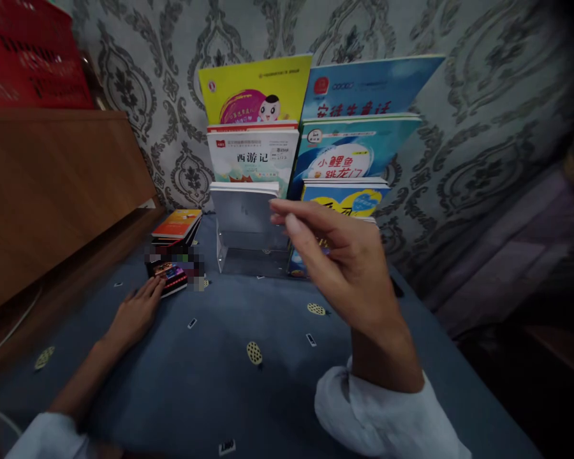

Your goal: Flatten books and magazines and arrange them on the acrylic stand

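Observation:
My left hand (136, 312) lies at the left, fingers stretched out and their tips on a dark book (175, 278) with a colourful cover. Behind that book is a small pile of books with an orange book (178, 224) on top. My right hand (354, 268) is raised in front of a tiered stand (243, 213). Its fingers are extended, the thumb just below them, and I see nothing between them. The fingertips appear close to the stand's grey front panel; whether they touch it I cannot tell. A white book (253, 156) stands in the tier behind that panel.
A yellow-green book (253, 89) and several blue books, including a tall blue book (373, 83), stand upright in the rack against the patterned wall (182, 95). A wooden cabinet (57, 197) with a red basket (33, 57) borders the left. Blue cloth (210, 376) covers the table.

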A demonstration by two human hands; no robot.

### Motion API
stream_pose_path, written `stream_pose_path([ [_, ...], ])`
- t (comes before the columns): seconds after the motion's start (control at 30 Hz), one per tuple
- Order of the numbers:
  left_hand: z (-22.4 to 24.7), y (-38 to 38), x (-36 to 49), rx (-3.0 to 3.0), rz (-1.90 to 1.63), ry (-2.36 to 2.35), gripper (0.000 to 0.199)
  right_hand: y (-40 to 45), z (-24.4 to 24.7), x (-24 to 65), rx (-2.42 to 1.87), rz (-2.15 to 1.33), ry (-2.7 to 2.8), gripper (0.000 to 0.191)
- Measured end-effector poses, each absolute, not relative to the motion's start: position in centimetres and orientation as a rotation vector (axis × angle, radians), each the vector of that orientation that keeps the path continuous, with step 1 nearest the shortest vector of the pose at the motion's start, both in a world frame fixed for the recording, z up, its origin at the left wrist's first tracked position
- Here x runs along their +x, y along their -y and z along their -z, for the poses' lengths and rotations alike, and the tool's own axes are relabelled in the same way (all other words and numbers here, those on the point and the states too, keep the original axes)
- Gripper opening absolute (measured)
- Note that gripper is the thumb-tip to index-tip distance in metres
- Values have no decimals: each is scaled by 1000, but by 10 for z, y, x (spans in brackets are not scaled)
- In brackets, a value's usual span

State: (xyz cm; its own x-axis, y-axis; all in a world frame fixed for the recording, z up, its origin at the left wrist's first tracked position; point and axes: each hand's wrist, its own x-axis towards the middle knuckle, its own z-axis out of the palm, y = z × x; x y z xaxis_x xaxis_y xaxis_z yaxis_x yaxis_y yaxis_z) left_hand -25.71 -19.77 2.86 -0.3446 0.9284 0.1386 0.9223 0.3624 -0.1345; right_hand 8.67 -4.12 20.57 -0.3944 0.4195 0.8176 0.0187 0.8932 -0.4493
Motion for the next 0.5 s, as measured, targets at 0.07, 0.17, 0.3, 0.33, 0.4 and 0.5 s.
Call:
stream_pose_path([
  [0.07, -25, 216, -249, -1708, -53, 2424, 61, 44, -201, 81, -303, -426, 2027, 28],
  [0.17, -21, 235, -245, -1758, -122, 2471, 60, 49, -187, 71, -282, -390, 2246, 29],
  [0.3, -23, 229, -265, -1899, -154, 2623, 66, 58, -148, 70, -349, -345, 2628, 26],
  [0.33, -24, 221, -274, -1943, -113, 2638, 68, 59, -135, 73, -381, -328, 2708, 25],
  [0.4, -28, 199, -294, -1969, -6, 2631, 67, 58, -109, 83, -420, -306, 2816, 25],
  [0.5, -30, 159, -321, -1787, 121, 2654, 65, 45, -70, 104, -547, -219, 2825, 29],
])
